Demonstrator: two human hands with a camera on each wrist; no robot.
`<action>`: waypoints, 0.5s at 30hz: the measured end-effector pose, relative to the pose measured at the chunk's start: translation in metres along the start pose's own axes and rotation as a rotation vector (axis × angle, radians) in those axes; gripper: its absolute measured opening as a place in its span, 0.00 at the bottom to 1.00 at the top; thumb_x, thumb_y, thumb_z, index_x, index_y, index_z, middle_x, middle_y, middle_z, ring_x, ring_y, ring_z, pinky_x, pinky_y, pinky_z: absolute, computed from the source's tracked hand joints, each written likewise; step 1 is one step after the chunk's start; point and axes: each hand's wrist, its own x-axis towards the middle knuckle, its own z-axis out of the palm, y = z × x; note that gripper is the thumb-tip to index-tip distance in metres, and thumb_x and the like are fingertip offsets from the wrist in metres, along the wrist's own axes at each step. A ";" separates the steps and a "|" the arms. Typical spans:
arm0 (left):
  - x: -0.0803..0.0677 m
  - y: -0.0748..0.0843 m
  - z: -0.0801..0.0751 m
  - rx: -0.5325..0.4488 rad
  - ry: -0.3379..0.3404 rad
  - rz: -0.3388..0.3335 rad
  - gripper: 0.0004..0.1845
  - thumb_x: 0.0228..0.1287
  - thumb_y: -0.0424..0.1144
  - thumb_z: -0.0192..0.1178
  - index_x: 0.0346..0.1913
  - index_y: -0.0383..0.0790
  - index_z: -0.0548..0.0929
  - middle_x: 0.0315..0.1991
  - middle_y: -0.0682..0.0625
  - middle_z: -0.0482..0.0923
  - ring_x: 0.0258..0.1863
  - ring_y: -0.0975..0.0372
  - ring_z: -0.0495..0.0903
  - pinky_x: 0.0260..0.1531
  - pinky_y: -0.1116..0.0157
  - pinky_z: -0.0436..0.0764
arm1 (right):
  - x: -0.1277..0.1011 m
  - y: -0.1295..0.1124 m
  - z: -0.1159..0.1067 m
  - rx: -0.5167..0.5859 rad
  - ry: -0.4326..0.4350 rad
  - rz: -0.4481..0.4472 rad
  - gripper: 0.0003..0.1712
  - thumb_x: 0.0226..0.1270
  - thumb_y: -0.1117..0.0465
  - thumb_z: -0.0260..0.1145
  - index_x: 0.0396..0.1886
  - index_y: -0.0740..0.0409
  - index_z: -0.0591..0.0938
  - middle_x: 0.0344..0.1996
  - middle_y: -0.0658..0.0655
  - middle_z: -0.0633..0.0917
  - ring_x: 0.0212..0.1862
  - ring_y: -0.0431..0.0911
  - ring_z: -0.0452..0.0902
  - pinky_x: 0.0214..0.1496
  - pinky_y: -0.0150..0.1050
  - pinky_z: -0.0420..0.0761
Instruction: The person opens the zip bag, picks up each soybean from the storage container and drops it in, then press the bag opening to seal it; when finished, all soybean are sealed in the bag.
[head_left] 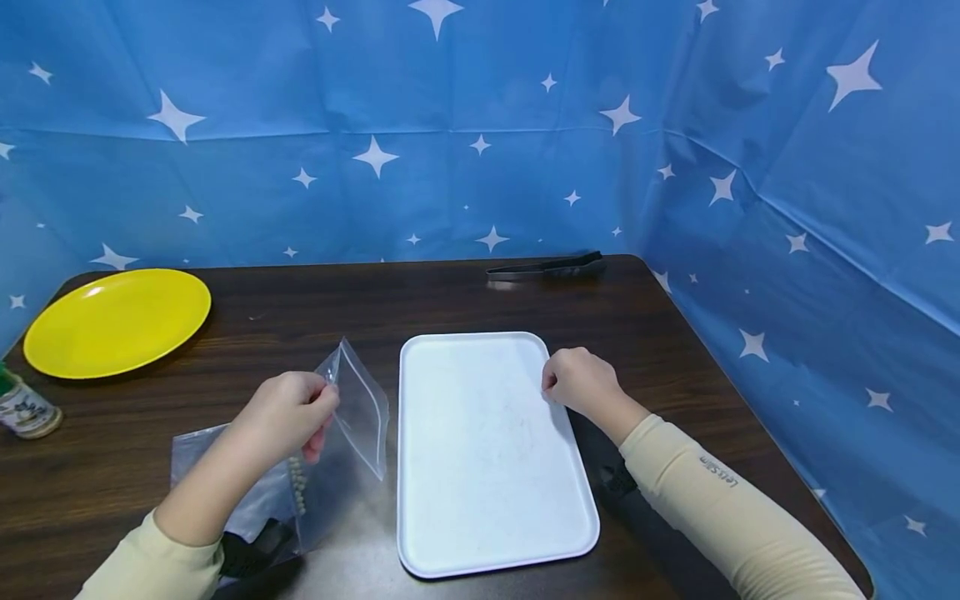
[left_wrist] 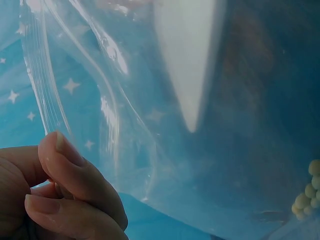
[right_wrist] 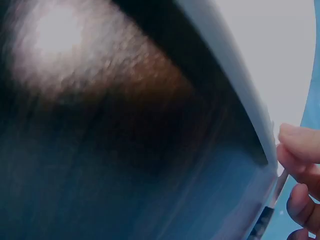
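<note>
The left hand (head_left: 288, 412) pinches the clear zip bag (head_left: 352, 408) near the table's front edge, partly hiding its pale beads (head_left: 298, 487). The right hand (head_left: 581, 382) has its curled fingers (right_wrist: 300, 150) clamped on the white tray's (head_left: 487, 500) right rim. Its wrist view is blurred.

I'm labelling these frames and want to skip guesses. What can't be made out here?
- Head view: the label on the small bottle is too small and cut by the left edge.
- Left wrist view: the beads are cut by the right edge.
- Right wrist view: the table is blurred.
</note>
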 end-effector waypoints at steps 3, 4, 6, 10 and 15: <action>0.000 0.000 -0.001 -0.003 0.002 0.001 0.19 0.70 0.39 0.44 0.22 0.34 0.73 0.12 0.47 0.71 0.13 0.57 0.76 0.24 0.62 0.76 | -0.001 -0.002 0.000 -0.102 0.021 -0.059 0.06 0.54 0.66 0.69 0.25 0.50 0.87 0.19 0.46 0.79 0.22 0.41 0.71 0.24 0.34 0.74; -0.001 0.000 -0.001 -0.002 0.003 0.003 0.19 0.70 0.39 0.44 0.22 0.34 0.73 0.12 0.47 0.71 0.13 0.57 0.76 0.25 0.62 0.76 | -0.001 -0.003 0.000 -0.134 0.024 -0.075 0.07 0.54 0.67 0.68 0.23 0.49 0.87 0.17 0.46 0.79 0.21 0.41 0.71 0.22 0.34 0.73; -0.001 0.001 -0.002 -0.003 0.005 0.005 0.19 0.70 0.39 0.43 0.22 0.35 0.73 0.12 0.47 0.71 0.13 0.57 0.76 0.25 0.62 0.76 | 0.000 -0.004 0.000 -0.183 0.028 -0.106 0.10 0.54 0.68 0.67 0.20 0.49 0.86 0.15 0.45 0.77 0.20 0.41 0.70 0.21 0.34 0.71; -0.001 0.001 -0.002 -0.006 0.003 0.001 0.19 0.71 0.39 0.44 0.21 0.35 0.73 0.12 0.47 0.71 0.13 0.57 0.75 0.24 0.61 0.76 | 0.000 -0.007 0.001 -0.235 0.019 -0.137 0.13 0.54 0.69 0.64 0.17 0.48 0.83 0.11 0.46 0.74 0.19 0.41 0.68 0.20 0.34 0.69; -0.002 0.001 -0.002 -0.010 0.003 -0.003 0.19 0.70 0.39 0.44 0.22 0.34 0.73 0.12 0.47 0.71 0.13 0.57 0.75 0.24 0.59 0.76 | -0.001 -0.007 0.003 -0.200 0.014 -0.131 0.12 0.54 0.71 0.64 0.19 0.51 0.84 0.12 0.46 0.74 0.19 0.42 0.69 0.21 0.33 0.70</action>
